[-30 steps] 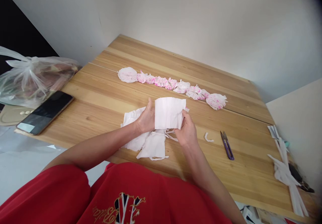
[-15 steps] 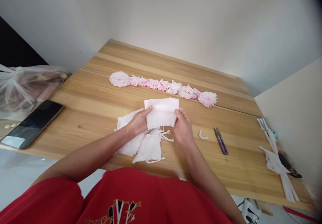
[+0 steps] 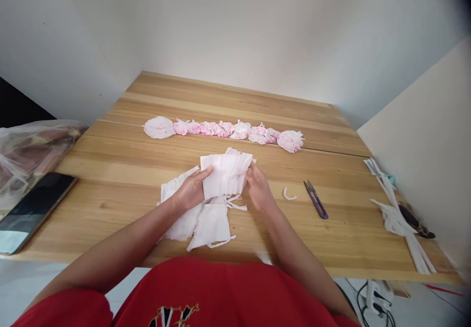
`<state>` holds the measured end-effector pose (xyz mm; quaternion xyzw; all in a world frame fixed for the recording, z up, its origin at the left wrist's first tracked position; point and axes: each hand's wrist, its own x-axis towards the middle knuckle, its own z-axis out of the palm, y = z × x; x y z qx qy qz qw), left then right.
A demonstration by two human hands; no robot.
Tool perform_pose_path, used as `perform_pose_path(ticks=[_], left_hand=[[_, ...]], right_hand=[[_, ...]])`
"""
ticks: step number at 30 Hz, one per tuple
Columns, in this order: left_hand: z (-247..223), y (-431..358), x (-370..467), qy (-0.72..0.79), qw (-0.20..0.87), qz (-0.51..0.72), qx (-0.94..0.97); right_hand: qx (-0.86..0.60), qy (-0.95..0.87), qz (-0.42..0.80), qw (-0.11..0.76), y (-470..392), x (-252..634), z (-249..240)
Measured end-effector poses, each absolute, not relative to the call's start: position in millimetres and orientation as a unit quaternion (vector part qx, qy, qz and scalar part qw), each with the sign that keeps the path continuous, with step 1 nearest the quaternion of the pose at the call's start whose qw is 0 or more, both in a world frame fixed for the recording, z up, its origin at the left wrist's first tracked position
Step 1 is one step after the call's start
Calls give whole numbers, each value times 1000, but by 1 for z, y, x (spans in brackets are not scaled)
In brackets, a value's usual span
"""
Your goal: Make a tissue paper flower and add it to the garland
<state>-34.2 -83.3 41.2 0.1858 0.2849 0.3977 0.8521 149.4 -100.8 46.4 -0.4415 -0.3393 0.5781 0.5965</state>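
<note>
Between my two hands is a pale pinkish-white piece of cloth (image 3: 225,175), held up above the table and lightly creased. My left hand (image 3: 191,187) grips its left edge, thumb on top. The right edge is pinched by my right hand (image 3: 256,185), whose fingers are partly hidden behind the cloth. Below lie more white cloth pieces (image 3: 211,224), overlapping, with thin strips at their edges. Beyond my hands stretches a row of gathered pink-and-white fabric bunches (image 3: 221,129).
Purple-handled thread snips (image 3: 316,200) and a short curled white strip (image 3: 289,194) lie to the right. White strips (image 3: 399,219) and a black-handled tool (image 3: 415,223) are at the far right. A phone (image 3: 37,207) and a plastic bag (image 3: 33,155) are at the left.
The held cloth has tilted and creased, and another layer now shows behind its top edge. Both hands still hold it. The whole view has shifted slightly.
</note>
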Motion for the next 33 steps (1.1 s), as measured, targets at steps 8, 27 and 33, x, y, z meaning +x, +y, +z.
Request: perform_pose_path(ticks=[8, 27, 33], left_hand=[[42, -87, -29, 402, 719, 462, 329], [55, -82, -32, 457, 676, 505, 281], [46, -76, -33, 442, 670, 535, 263]], right_hand=[[-543, -440, 417, 581, -109, 150, 37], [-406, -294, 654, 567, -108, 145, 48], [-412, -274, 663, 561, -109, 146, 47]])
